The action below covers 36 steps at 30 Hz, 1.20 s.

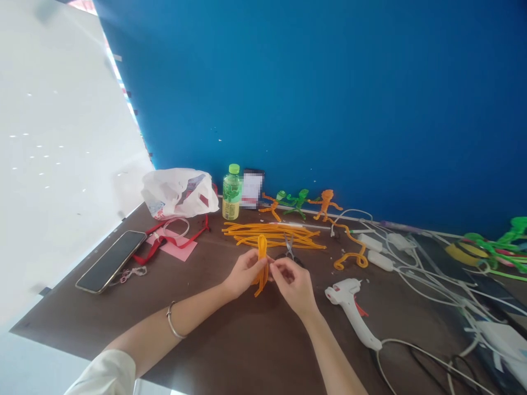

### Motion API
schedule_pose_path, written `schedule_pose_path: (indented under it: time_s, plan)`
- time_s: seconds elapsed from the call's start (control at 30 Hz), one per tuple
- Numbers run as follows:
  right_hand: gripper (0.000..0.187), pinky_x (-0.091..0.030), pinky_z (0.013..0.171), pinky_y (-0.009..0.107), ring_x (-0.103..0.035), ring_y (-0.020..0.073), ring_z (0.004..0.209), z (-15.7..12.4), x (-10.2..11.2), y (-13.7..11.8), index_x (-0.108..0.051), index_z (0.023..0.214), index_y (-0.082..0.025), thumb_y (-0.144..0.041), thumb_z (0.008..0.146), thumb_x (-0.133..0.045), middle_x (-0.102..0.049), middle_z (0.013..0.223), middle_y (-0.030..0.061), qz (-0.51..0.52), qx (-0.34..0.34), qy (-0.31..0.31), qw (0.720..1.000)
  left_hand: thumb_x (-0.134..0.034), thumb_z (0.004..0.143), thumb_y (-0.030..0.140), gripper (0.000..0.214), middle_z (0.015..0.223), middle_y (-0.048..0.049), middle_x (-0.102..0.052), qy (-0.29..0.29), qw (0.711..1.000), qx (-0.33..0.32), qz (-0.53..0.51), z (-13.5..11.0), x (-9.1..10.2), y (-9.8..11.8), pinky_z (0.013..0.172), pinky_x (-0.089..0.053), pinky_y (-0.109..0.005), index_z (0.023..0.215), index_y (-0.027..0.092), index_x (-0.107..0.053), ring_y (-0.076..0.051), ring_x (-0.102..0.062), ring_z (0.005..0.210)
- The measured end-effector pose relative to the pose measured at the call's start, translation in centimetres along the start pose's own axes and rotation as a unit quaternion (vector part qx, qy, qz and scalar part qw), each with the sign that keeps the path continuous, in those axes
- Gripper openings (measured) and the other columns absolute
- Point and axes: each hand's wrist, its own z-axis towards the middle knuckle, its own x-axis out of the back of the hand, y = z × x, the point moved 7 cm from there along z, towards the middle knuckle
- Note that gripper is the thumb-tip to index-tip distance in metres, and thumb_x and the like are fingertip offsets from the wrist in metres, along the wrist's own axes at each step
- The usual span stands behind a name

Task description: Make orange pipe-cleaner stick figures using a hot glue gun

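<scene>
My left hand (245, 272) and my right hand (293, 285) meet above the dark brown table (247, 340). Between them is a looped bundle of orange pipe cleaner (261, 264), pinched by the fingers of both hands, and its ends hang below them. Just beyond my hands lies a loose pile of straight orange pipe cleaners (274, 236). A small pair of scissors (289, 248) rests on the table next to my right fingers. A white hot glue gun (349, 307) lies to the right of my right hand.
Pipe-cleaner figures in orange (325, 204) and green (298, 203) stand at the back by a blue wall (313, 99). A green-capped bottle (231, 192), white plastic bag (179, 193) and smartphone (110, 261) sit to the left. White cables (428, 274) tangle on the right.
</scene>
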Motion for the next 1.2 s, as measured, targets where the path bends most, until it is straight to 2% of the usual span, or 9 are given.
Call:
schedule_pose_path:
  time_s: [0.13, 0.53, 0.7, 0.73, 0.8, 0.87, 0.97, 1.07, 1.2]
  plan:
    - [0.021, -0.046, 0.058, 0.026, -0.057, 0.0156, 0.065, 0.2, 1.2, -0.2, -0.057, 0.082, -0.018, -0.038, 0.075, -0.060, -0.060, 0.074, 0.0036, 0.090, -0.009, 0.074, 0.993, -0.052, 0.077, 0.050, 0.037, 0.058, 0.0029, -0.052, -0.040, 0.995, 0.008, 0.088, -0.3, -0.6, -0.4, 0.047, -0.037, -0.020, 0.087, 0.015, -0.051, -0.007, -0.046, 0.047]
    - [0.027, -0.032, 0.044, 0.021, -0.038, 0.0075, 0.047, 0.6, -1.2, 0.8, -0.057, 0.074, -0.017, -0.043, 0.072, -0.063, -0.046, 0.055, -0.0043, 0.294, -0.123, -0.016, 0.948, -0.041, 0.087, 0.035, 0.027, 0.076, -0.0023, -0.049, -0.068, 0.917, -0.170, 0.353, -0.7, -0.9, 1.9, 0.065, -0.038, -0.025, 0.074, 0.016, -0.053, -0.012, -0.044, 0.071]
    - [0.030, -0.045, 0.063, 0.033, -0.055, 0.0186, 0.067, -0.6, 3.8, -0.3, -0.057, 0.082, -0.018, -0.047, 0.078, -0.051, -0.058, 0.072, 0.0050, -0.014, -0.067, 0.021, 0.997, -0.039, 0.087, 0.033, 0.025, 0.072, -0.0014, -0.047, -0.039, 0.894, -0.190, 0.404, -0.6, -0.4, 1.6, 0.063, -0.036, -0.024, 0.071, 0.017, -0.048, -0.012, -0.042, 0.067]
    - [0.029, -0.044, 0.069, 0.038, -0.056, 0.0227, 0.074, -1.6, 5.9, -0.3, -0.058, 0.086, -0.019, -0.045, 0.077, -0.050, -0.060, 0.079, 0.0083, -0.153, -0.055, 0.067, 0.984, -0.038, 0.087, 0.033, 0.025, 0.071, -0.0012, -0.046, -0.029, 0.891, -0.194, 0.410, -0.6, -0.2, 1.6, 0.063, -0.036, -0.024, 0.070, 0.017, -0.047, -0.012, -0.041, 0.066]
    - [0.030, -0.042, 0.072, 0.047, -0.054, 0.0327, 0.085, -4.5, 9.7, 0.7, -0.059, 0.088, -0.018, -0.043, 0.075, -0.049, -0.059, 0.087, 0.0148, -0.406, -0.075, 0.141, 0.900, -0.038, 0.087, 0.032, 0.023, 0.073, -0.0017, -0.047, -0.022, 0.888, -0.206, 0.411, -0.6, -0.2, 1.5, 0.063, -0.036, -0.025, 0.071, 0.017, -0.047, -0.012, -0.042, 0.067]
    - [0.039, -0.043, 0.066, 0.050, -0.054, 0.0379, 0.085, -7.4, 12.3, 3.1, -0.059, 0.093, -0.016, -0.047, 0.071, -0.050, -0.058, 0.086, 0.0177, -0.510, -0.122, 0.151, 0.838, -0.038, 0.087, 0.031, 0.021, 0.076, -0.0029, -0.049, -0.032, 0.886, -0.219, 0.407, -0.7, -0.4, 1.5, 0.065, -0.037, -0.025, 0.073, 0.017, -0.047, -0.012, -0.044, 0.070]
    - [0.035, -0.047, 0.065, 0.045, -0.058, 0.0318, 0.077, -10.1, 13.8, 6.3, -0.057, 0.094, -0.015, -0.041, 0.076, -0.042, -0.061, 0.080, 0.0148, -0.413, -0.105, 0.122, 0.896, -0.037, 0.087, 0.030, 0.020, 0.076, -0.0034, -0.049, -0.040, 0.883, -0.226, 0.410, -0.9, -0.5, 1.6, 0.066, -0.038, -0.025, 0.075, 0.017, -0.047, -0.012, -0.044, 0.070]
    - [0.034, -0.047, 0.072, 0.045, -0.061, 0.0291, 0.076, -11.6, 16.0, 7.8, -0.057, 0.091, -0.017, -0.044, 0.077, -0.042, -0.063, 0.080, 0.0131, -0.278, -0.158, 0.202, 0.926, -0.037, 0.088, 0.030, 0.020, 0.074, -0.0024, -0.046, -0.033, 0.880, -0.226, 0.417, -0.9, -0.3, 1.7, 0.064, -0.037, -0.024, 0.075, 0.018, -0.047, -0.012, -0.042, 0.067]
    - [0.036, -0.052, 0.065, 0.036, -0.062, 0.0211, 0.068, -13.3, 17.3, 9.4, -0.058, 0.086, -0.020, -0.051, 0.068, -0.058, -0.064, 0.077, 0.0057, 0.069, -0.290, 0.319, 0.900, -0.036, 0.088, 0.031, 0.020, 0.075, -0.0026, -0.047, -0.036, 0.877, -0.232, 0.419, -1.0, -0.2, 1.8, 0.064, -0.038, -0.025, 0.077, 0.018, -0.047, -0.012, -0.043, 0.068]
